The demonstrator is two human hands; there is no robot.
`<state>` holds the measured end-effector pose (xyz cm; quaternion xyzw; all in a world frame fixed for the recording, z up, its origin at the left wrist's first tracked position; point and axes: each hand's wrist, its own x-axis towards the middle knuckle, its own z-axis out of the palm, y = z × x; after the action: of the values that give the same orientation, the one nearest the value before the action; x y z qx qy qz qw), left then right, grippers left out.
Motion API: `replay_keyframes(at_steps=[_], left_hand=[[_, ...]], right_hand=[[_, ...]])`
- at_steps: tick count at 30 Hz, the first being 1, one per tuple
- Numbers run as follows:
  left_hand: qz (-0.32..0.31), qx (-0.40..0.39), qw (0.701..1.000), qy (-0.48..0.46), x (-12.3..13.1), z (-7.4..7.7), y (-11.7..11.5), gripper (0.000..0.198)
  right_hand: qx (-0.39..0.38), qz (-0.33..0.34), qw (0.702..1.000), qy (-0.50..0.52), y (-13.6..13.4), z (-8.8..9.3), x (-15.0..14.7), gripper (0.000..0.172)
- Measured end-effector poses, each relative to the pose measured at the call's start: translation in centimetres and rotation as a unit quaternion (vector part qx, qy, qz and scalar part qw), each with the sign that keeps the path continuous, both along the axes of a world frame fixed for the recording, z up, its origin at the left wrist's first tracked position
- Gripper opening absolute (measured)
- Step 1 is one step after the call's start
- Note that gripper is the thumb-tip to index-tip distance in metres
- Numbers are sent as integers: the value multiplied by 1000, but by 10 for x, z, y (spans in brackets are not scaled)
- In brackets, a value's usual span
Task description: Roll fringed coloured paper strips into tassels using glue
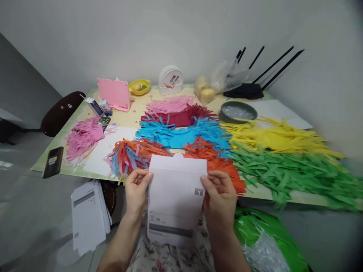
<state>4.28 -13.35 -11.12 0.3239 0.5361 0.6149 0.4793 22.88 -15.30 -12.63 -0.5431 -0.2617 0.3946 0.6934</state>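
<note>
Both hands hold a white envelope at the near edge of the table: left hand pinching its left edge, right hand its right. Keep both grips firm and level above the orange paper strips.

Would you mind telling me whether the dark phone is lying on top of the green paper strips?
No, the dark phone lies at the table's left edge beside the pink strips, while the green paper strips are heaped on the far right.
</note>
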Motion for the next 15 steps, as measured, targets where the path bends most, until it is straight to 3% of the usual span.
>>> replay_keyframes(at_steps=[3,15], left_hand=[[-7,1,1000,11,-1,3,0,24],[-47,-15,999,-3,-6,4,-1,30]], right_hand=[[-26,25,999,6,-1,-4,2,32],[-33,51,998,-5,-4,-12,12,25]])
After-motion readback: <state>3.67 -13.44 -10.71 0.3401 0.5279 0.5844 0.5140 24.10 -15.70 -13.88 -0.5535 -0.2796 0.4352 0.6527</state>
